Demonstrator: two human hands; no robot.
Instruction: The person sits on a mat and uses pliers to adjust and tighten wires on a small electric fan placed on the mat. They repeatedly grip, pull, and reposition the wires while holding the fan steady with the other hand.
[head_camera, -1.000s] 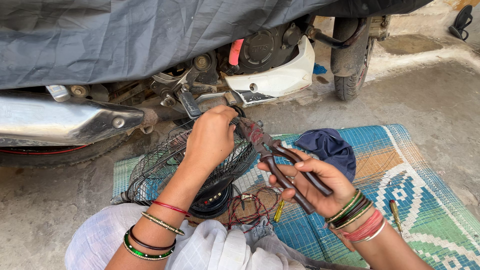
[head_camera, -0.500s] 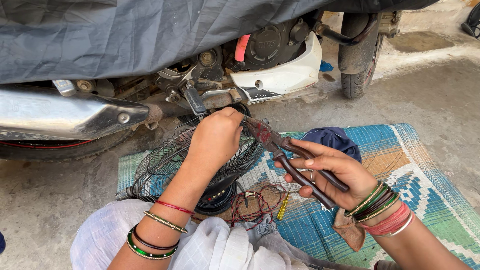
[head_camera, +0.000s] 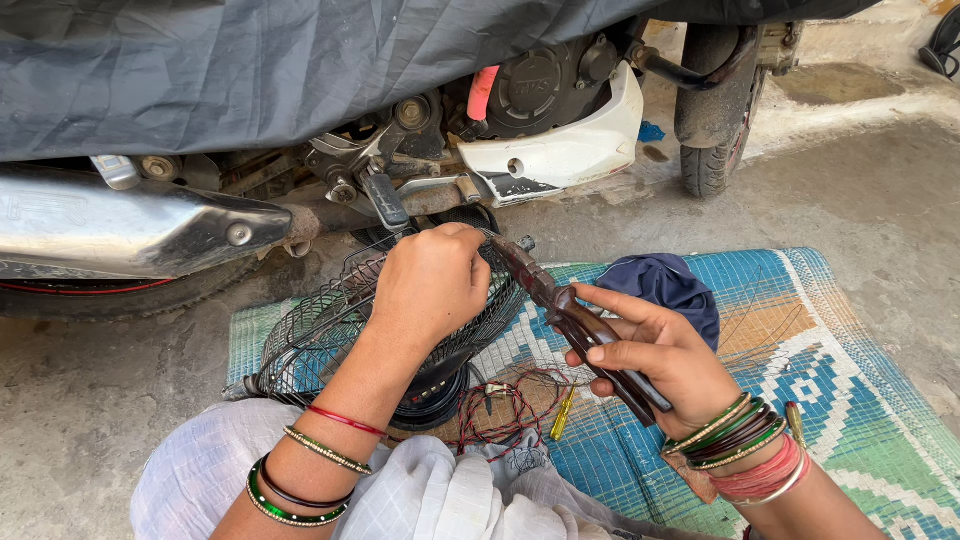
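left hand (head_camera: 432, 285) clenched on wire fan guard (head_camera: 330, 340) rim; right hand (head_camera: 650, 355) grips pliers (head_camera: 575, 322), long axis angled up-left toward it.

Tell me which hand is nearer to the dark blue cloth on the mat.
Right. The right hand, holding the pliers, lies just in front of the dark blue cloth. The left hand rests on the wire fan guard, farther away.
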